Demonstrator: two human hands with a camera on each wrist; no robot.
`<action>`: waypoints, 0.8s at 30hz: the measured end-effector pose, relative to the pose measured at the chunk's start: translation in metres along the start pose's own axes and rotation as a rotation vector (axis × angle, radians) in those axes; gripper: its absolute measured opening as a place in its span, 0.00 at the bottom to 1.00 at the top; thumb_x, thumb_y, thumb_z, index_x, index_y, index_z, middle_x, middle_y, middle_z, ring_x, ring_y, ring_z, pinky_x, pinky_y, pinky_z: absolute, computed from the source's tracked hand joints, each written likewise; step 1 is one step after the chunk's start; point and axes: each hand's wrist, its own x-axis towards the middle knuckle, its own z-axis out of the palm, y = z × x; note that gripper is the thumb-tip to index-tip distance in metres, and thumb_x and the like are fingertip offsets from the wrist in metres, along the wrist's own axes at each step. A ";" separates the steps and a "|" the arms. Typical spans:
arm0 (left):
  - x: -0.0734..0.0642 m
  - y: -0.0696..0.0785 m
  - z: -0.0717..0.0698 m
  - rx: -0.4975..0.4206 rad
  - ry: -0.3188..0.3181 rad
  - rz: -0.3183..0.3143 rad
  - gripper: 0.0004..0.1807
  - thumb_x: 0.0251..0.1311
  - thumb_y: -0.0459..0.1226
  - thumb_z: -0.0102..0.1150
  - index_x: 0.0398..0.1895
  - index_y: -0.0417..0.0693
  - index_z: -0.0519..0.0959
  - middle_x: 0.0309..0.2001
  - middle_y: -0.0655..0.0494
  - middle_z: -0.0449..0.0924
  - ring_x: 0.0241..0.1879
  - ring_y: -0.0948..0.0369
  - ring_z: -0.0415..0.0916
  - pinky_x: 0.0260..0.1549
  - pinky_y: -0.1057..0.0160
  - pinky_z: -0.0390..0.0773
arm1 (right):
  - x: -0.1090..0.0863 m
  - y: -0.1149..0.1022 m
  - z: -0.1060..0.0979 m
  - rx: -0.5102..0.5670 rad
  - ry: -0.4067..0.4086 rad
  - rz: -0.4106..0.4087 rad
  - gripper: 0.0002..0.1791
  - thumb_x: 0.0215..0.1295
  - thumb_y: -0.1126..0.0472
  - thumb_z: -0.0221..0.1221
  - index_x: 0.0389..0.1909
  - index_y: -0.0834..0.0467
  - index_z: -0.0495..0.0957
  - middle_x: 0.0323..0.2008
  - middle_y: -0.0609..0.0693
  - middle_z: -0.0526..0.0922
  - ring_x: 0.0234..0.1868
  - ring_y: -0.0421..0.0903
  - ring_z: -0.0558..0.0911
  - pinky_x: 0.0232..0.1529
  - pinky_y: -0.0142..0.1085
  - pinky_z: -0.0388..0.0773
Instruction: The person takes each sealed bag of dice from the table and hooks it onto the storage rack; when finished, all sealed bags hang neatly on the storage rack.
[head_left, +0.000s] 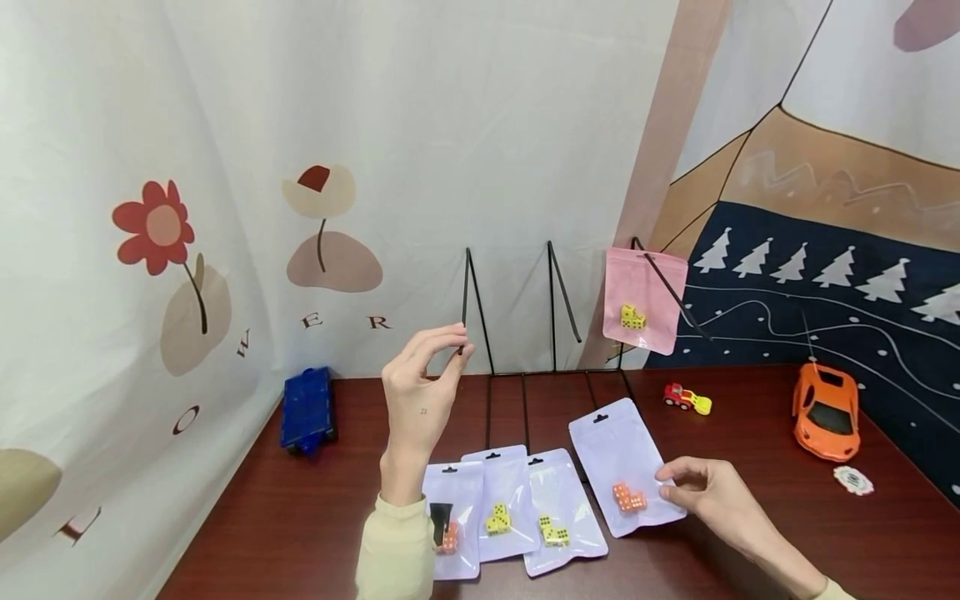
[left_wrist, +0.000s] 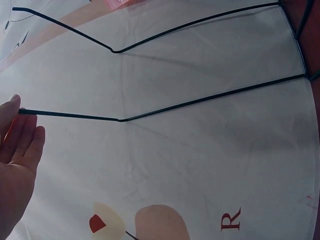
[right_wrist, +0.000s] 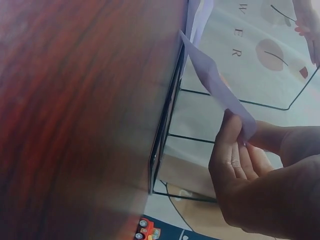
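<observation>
My left hand [head_left: 422,400] pinches the front tip of the leftmost hook [left_wrist: 70,115] of a black wire rack [head_left: 553,333]. At the right, my right hand [head_left: 708,493] holds the lower right edge of a pale lilac zip bag [head_left: 611,442] between thumb and fingers. Orange dice [head_left: 628,498] show in this tilted bag. In the right wrist view the bag [right_wrist: 215,85] is seen nearly edge-on. A pink bag [head_left: 645,279] with yellow dice hangs on the rack's rightmost hook; the middle hook [head_left: 564,292] carries nothing.
Three more lilac bags with dice, a left one [head_left: 461,487], a middle one [head_left: 510,475] and a right one [head_left: 558,483], lie on the table. A blue toy vehicle [head_left: 307,408], a small red-yellow toy [head_left: 685,399], an orange car [head_left: 827,412] and a round chip [head_left: 853,480] stand around.
</observation>
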 end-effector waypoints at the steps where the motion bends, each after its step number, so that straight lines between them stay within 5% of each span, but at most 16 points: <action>1: 0.000 0.000 0.000 -0.001 -0.001 -0.001 0.09 0.48 0.23 0.68 0.33 0.40 0.84 0.39 0.52 0.84 0.42 0.58 0.81 0.41 0.64 0.80 | 0.000 -0.001 0.000 -0.001 0.006 -0.003 0.10 0.54 0.68 0.66 0.38 0.64 0.81 0.38 0.54 0.82 0.31 0.43 0.78 0.28 0.31 0.78; 12: 0.000 0.000 0.000 0.013 0.004 0.009 0.08 0.48 0.23 0.68 0.32 0.40 0.84 0.39 0.51 0.84 0.41 0.57 0.82 0.42 0.65 0.80 | 0.001 -0.008 0.008 -0.007 0.108 -0.145 0.09 0.53 0.68 0.68 0.36 0.62 0.82 0.35 0.52 0.83 0.26 0.38 0.78 0.23 0.30 0.76; 24: 0.000 0.000 0.000 0.013 0.000 0.017 0.08 0.48 0.23 0.69 0.32 0.39 0.84 0.39 0.50 0.84 0.42 0.57 0.81 0.43 0.64 0.79 | -0.004 -0.024 0.012 -0.017 0.179 -0.209 0.06 0.55 0.67 0.67 0.34 0.58 0.82 0.28 0.48 0.82 0.21 0.39 0.75 0.18 0.31 0.71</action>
